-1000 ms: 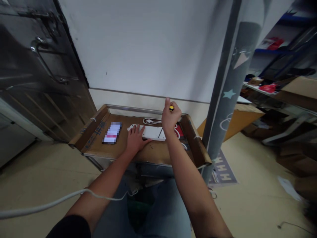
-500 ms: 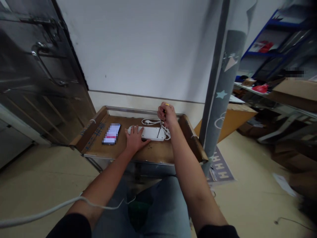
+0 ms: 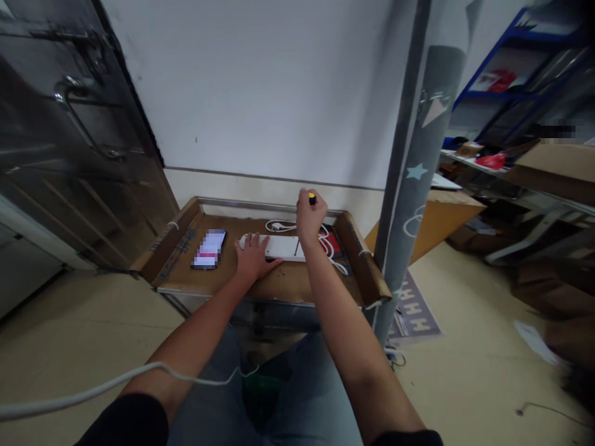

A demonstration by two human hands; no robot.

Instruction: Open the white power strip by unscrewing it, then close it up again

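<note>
A white power strip (image 3: 280,248) lies face down on the cardboard-lined stand (image 3: 223,279). My left hand (image 3: 251,255) rests over its left end, fingers spread flat on it and thumb along the near side. My right hand (image 3: 310,217) is wrapped round a screwdriver (image 3: 312,198) with a yellow and black handle. The dark shaft points down, and its tip meets the strip near the right end. My right wrist and forearm hide that end of the strip. Tiny dark bits, perhaps screws (image 3: 281,272), lie just in front.
A phone (image 3: 209,249) with a lit screen lies to the left. The strip's white cord (image 3: 338,266) loops behind and right of it, with a plug (image 3: 277,227) at the back. Raised cardboard sides (image 3: 365,260) edge the stand, and a grey pole (image 3: 404,186) stands at the right.
My right hand has turned about the screwdriver handle and moved slightly left. More cord and a red patch show to its right. My left hand stays on the power strip.
</note>
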